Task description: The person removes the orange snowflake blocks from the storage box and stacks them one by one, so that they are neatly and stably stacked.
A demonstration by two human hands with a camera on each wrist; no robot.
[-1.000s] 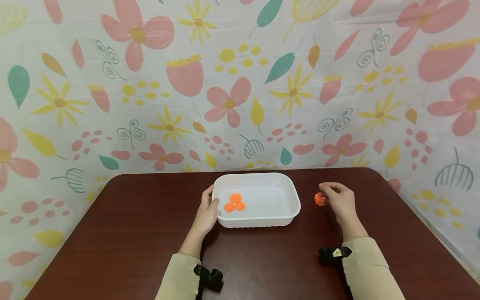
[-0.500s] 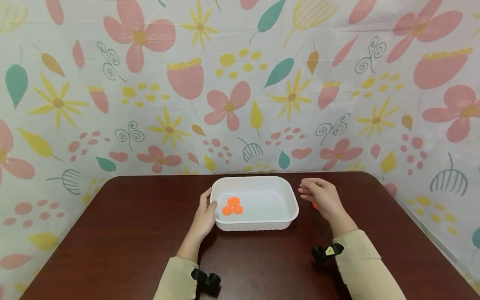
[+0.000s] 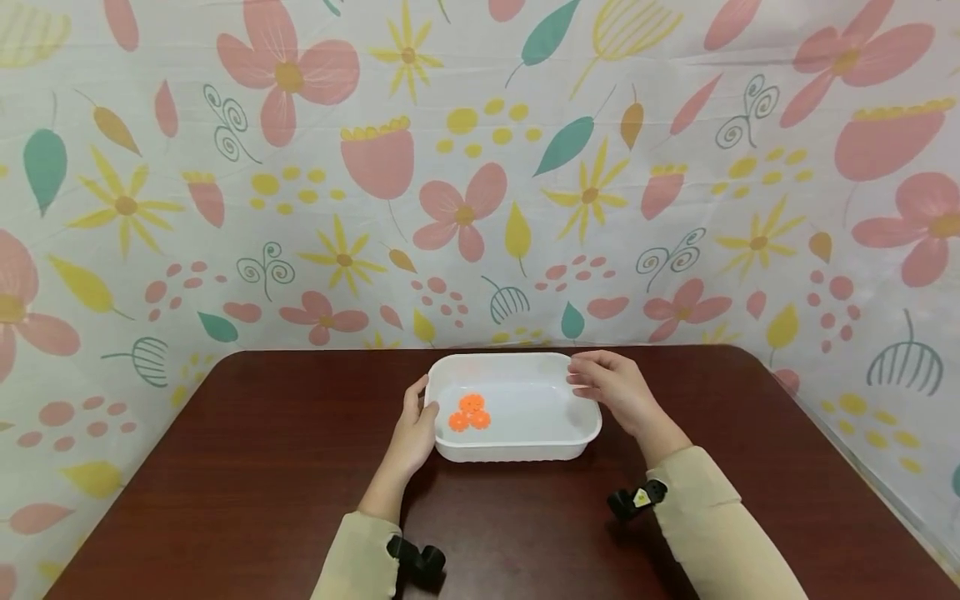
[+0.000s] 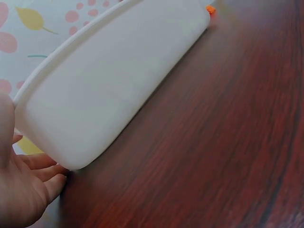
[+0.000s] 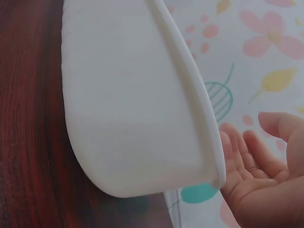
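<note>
A white plastic basin [image 3: 517,451] stands in the middle of the table. Three small orange, scalloped round pieces [image 3: 470,412] lie clustered inside it, toward its left end. My left hand [image 3: 412,433] grips the basin's left end, thumb over the rim and fingers along the outer wall. At the opposite end, my right hand [image 3: 618,396] has its fingers extended right at the rim, overlapping it in the head view. The right wrist view shows the thumb [image 5: 278,123] apart from the fingers. Another orange piece [image 4: 211,9] shows past the basin's far end in the left wrist view.
The dark reddish-brown table [image 3: 247,475] spreads around the basin on every side. Behind it hangs a white cloth [image 3: 480,183] with a flower print. Black wrist cameras [image 3: 416,560] are strapped over both beige sleeves [image 3: 356,554].
My right hand has let go of the orange piece to the right of the basin and moved left to the basin's right rim. My left hand has kept its place.
</note>
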